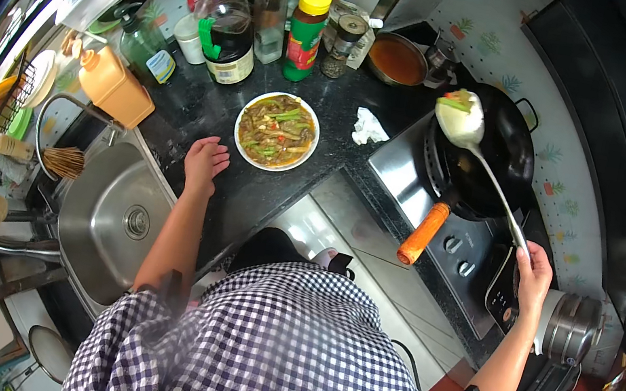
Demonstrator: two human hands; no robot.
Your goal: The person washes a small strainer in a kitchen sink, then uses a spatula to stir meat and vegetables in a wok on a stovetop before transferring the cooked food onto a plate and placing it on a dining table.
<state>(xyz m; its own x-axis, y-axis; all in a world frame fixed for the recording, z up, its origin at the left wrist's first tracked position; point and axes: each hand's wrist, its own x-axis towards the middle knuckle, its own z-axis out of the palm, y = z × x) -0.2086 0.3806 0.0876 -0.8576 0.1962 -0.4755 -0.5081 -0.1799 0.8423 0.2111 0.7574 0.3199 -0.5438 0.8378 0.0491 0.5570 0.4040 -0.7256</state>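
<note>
My right hand (535,272) grips the handle end of a metal wok spatula (460,125). Bits of green and red food lie on its blade, which is raised over the black wok (494,156). The wok sits on the gas stove (464,250), its wooden handle (424,233) pointing towards me. My left hand (206,163) holds nothing, its fingers loosely bent, at the counter between the sink and a white plate (237,143). Saucy stir-fried food (277,131) with green and red pieces fills that plate.
A steel sink (101,217) with a faucet (48,120) is at left. Behind the plate stand a green-capped jug (227,40), a yellow-lidded bottle (306,35) and a pepper grinder (341,46). A crumpled tissue (368,127) and a pan of reddish liquid (398,60) are near the stove.
</note>
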